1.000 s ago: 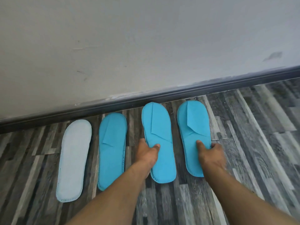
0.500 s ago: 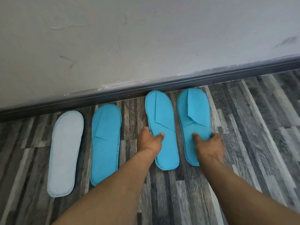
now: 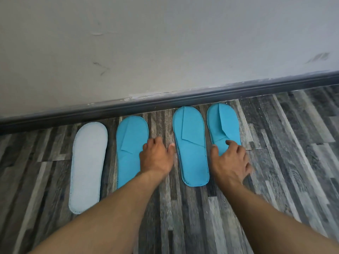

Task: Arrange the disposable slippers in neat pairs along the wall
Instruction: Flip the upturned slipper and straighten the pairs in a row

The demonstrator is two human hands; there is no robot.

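Several flat disposable slippers lie in a row on the floor, toes toward the wall. From the left: a pale whitish slipper (image 3: 88,165) turned sole up, a blue slipper (image 3: 128,149), a second blue slipper (image 3: 190,143) and a third blue slipper (image 3: 222,123). My left hand (image 3: 156,158) hovers over the gap between the two middle blue slippers, fingers spread, its fingertips over the right edge of the left blue one. My right hand (image 3: 229,158) rests with spread fingers on the heel half of the rightmost slipper and hides that part.
A pale plaster wall (image 3: 165,52) with a dark skirting board (image 3: 183,99) runs across the back, slanting up to the right. The floor (image 3: 293,162) is grey wood-pattern planking, with bare floor to the right of the slippers and in front of them.
My left hand has come off the middle blue slipper and shifted left toward the neighbouring blue one. The right pair sits closer to the skirting. My right hand has opened its fingers on the rightmost slipper.
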